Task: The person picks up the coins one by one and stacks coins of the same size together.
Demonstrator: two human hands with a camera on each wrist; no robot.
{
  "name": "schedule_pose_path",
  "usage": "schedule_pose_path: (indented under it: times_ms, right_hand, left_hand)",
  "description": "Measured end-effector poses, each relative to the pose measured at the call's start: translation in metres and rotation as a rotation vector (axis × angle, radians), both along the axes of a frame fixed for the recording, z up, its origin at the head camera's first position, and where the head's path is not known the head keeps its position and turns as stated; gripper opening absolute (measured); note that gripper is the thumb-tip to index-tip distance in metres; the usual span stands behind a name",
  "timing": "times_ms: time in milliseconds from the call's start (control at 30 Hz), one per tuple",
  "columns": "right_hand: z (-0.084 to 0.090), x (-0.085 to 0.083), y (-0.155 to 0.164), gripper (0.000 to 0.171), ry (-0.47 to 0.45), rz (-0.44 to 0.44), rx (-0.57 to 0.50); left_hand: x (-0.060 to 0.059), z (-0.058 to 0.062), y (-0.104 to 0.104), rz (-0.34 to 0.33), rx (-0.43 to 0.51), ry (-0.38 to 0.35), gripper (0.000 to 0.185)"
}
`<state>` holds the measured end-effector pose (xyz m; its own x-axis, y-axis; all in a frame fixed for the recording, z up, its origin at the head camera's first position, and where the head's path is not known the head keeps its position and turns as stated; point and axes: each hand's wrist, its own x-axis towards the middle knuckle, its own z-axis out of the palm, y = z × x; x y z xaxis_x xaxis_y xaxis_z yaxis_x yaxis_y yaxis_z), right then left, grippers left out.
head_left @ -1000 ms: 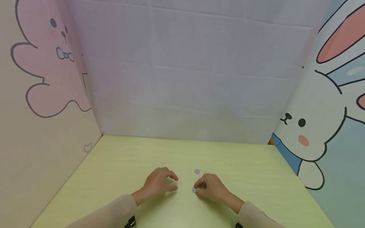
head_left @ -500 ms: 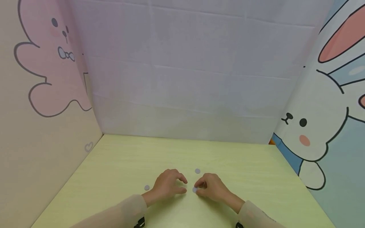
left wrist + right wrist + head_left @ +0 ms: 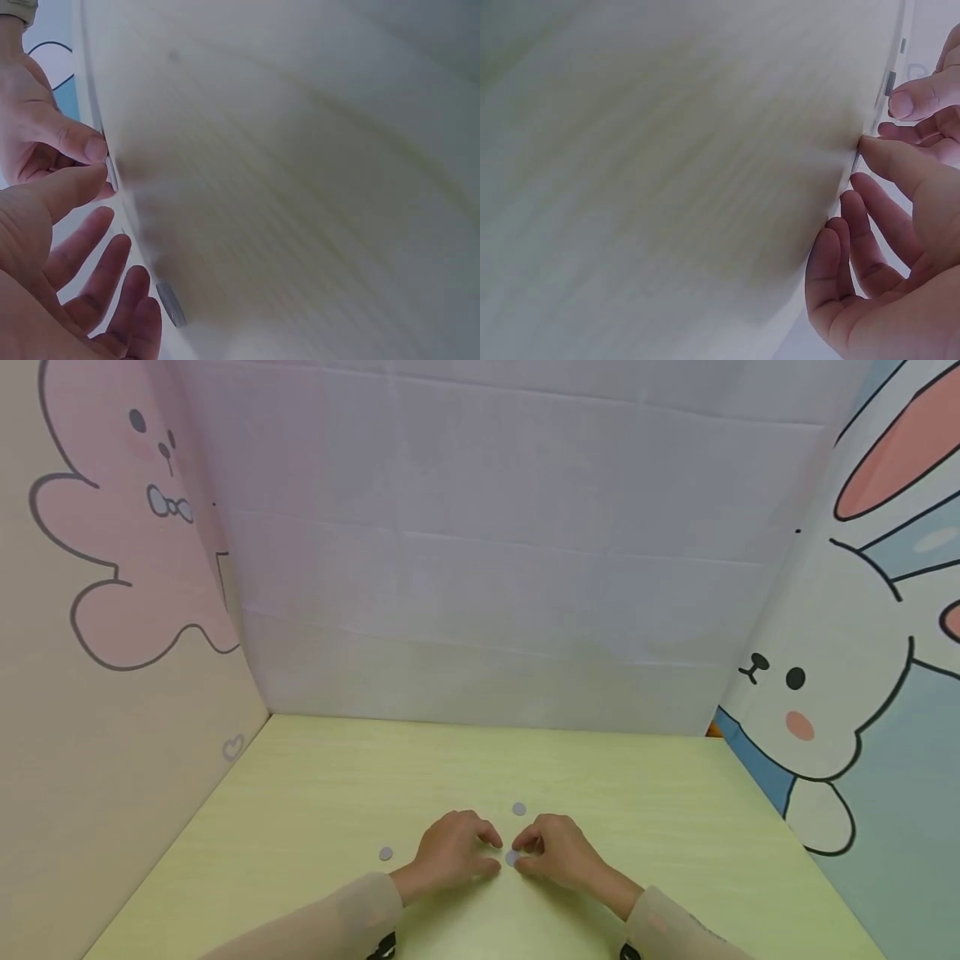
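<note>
Near the front edge of the yellow-green table [image 3: 315, 793], the right hand [image 3: 558, 853] curls its thumb and fingertips around a small grey disc [image 3: 512, 858] lying flat on the surface. The left hand [image 3: 453, 853] rests just left of it, fingers loosely bent, thumb tip almost at the same disc; whether it touches is unclear. A second disc [image 3: 386, 854] lies left of the left hand. Slightly farther, a third disc [image 3: 518, 809] sits beyond the fingertips.

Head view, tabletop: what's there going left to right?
Loose grey disc → left hand → grey disc at the fingertips of both hands → right hand. A third grey disc lies farther back, above the gap between the hands.
</note>
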<state>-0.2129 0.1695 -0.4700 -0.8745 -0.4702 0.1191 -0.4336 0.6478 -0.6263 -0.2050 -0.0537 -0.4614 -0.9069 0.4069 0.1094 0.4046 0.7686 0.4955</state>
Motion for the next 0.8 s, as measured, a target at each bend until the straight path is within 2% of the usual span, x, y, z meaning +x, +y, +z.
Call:
schedule_pose_path:
  times_ms: [400, 667, 800]
  right_hand:
    - [0.0, 0.0, 0.001, 0.014, -0.015, -0.003, 0.001]
    - [0.001, 0.001, 0.0, 0.013, -0.007, -0.01, 0.011]
    - [0.002, 0.001, -0.001, 0.012, -0.015, -0.015, 0.007]
  left_hand:
    - [0.001, -0.002, 0.01, 0.006, 0.01, -0.018, 0.02]
    - [0.0, -0.005, 0.015, 0.011, 0.028, 0.011, 0.015]
    - [0.0, -0.005, 0.016, 0.025, 0.024, 0.0, 0.014]
